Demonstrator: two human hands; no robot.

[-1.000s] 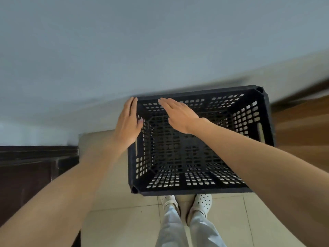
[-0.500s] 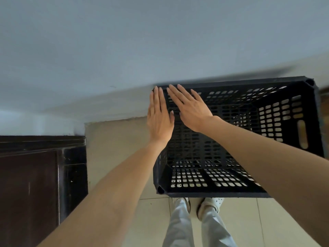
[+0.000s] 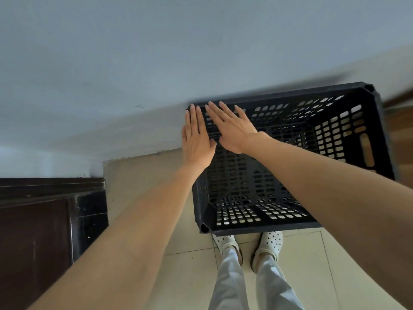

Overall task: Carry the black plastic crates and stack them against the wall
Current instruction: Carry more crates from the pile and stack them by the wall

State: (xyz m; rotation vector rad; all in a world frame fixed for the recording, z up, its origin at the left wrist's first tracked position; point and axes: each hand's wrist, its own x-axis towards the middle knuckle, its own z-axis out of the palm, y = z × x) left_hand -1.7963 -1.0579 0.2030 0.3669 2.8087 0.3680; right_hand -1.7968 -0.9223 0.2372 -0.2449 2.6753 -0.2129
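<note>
A black perforated plastic crate stands in front of me with its open top facing up and its far side close against the pale wall. Whether other crates sit under it is hidden. My left hand lies flat, fingers straight, against the outside of the crate's far left corner. My right hand is also flat with fingers spread, reaching over the rim at that same corner, beside the left hand. Neither hand grips anything.
A dark wooden cabinet or door frame stands at the left against the wall. Beige floor tiles lie below. My feet in white dotted clogs stand just behind the crate. Brown wooden flooring shows at the far right.
The crate and both hands have shifted right in the view. My left hand went from the crate's left side to lie flat at the far corner beside the right hand.
</note>
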